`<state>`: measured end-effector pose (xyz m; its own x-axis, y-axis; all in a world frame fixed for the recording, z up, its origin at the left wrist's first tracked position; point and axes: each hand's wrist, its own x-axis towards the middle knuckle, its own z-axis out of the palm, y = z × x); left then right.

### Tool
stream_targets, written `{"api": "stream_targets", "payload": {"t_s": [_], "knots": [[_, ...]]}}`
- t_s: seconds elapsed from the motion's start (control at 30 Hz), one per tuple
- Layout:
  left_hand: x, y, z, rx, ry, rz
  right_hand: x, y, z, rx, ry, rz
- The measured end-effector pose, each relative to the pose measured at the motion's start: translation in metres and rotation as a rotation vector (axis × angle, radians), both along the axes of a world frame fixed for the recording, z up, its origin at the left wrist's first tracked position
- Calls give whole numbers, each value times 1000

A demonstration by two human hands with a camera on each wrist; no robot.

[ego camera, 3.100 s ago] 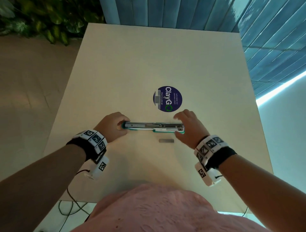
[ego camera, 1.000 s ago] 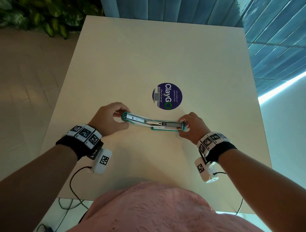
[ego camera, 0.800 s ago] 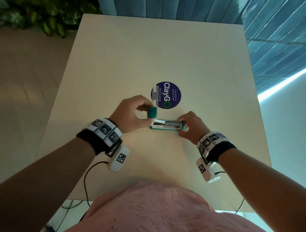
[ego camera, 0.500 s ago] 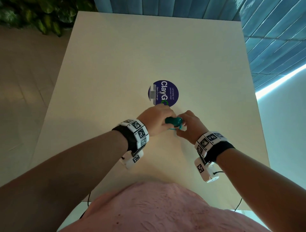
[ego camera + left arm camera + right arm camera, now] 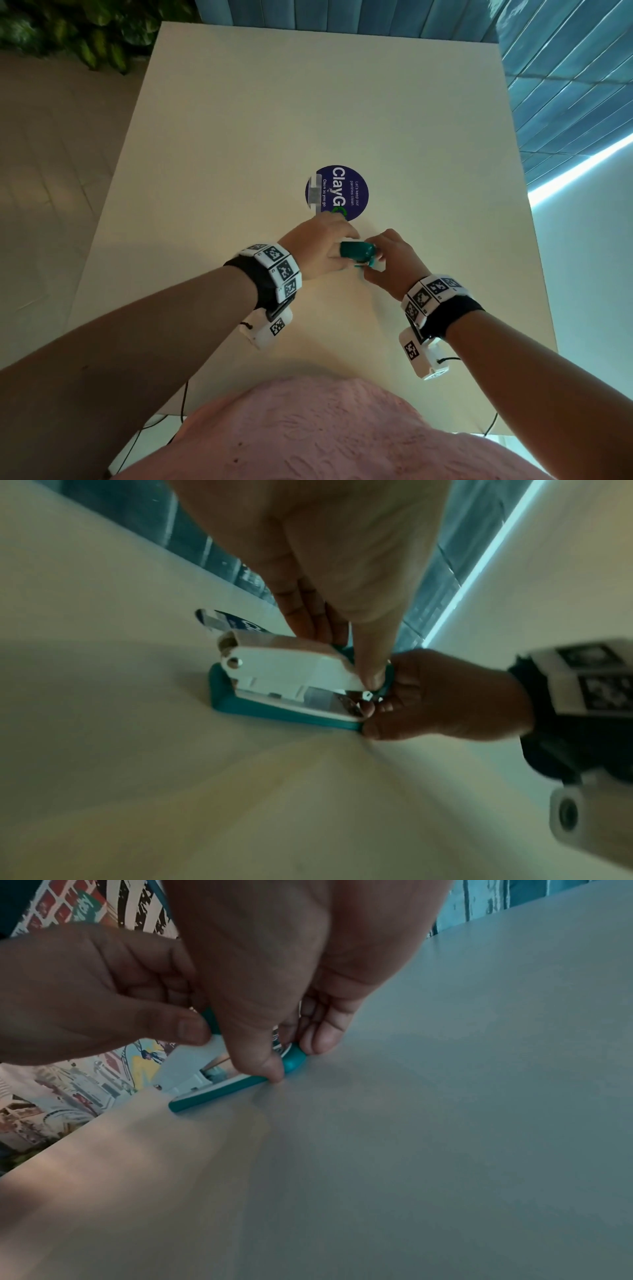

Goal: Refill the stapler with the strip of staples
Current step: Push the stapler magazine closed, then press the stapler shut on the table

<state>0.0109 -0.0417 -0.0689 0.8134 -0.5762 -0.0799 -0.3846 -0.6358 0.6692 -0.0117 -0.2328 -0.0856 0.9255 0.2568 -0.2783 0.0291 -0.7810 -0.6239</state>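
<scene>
The teal and white stapler (image 5: 356,251) lies on the cream table (image 5: 308,102), folded nearly flat with its top arm down over the base. My left hand (image 5: 337,253) pinches the top arm's free end between thumb and fingers, seen close in the left wrist view on the white arm (image 5: 281,669). My right hand (image 5: 371,263) grips the same end of the teal base (image 5: 219,1093) with thumb and fingertips against the table. A small gap with metal parts shows between arm and base. No strip of staples is in sight.
A round blue sticker (image 5: 337,192) sits on the table just beyond the hands. The table's edges run left and right, with floor and plants (image 5: 68,37) at the far left and a blue slatted wall (image 5: 565,68) to the right.
My left hand has swung the stapler's top arm over from the far left down onto the base. The right hand has stayed at the base's right end. The loose strip no longer lies on the table.
</scene>
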Motion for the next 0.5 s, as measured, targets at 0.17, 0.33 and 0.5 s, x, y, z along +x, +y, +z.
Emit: {"api": "stream_targets", "payload": {"t_s": [0.17,0.33,0.5], "knots": [[-4,32,-11,67,61,147,-6,-3,-2,30,-3,-34],[-3,45,-16,163,117,131,-14,-5,-4,66,9,-92],[-6,44,-16,123,83,160,-37,-13,5,34,42,-121]]}}
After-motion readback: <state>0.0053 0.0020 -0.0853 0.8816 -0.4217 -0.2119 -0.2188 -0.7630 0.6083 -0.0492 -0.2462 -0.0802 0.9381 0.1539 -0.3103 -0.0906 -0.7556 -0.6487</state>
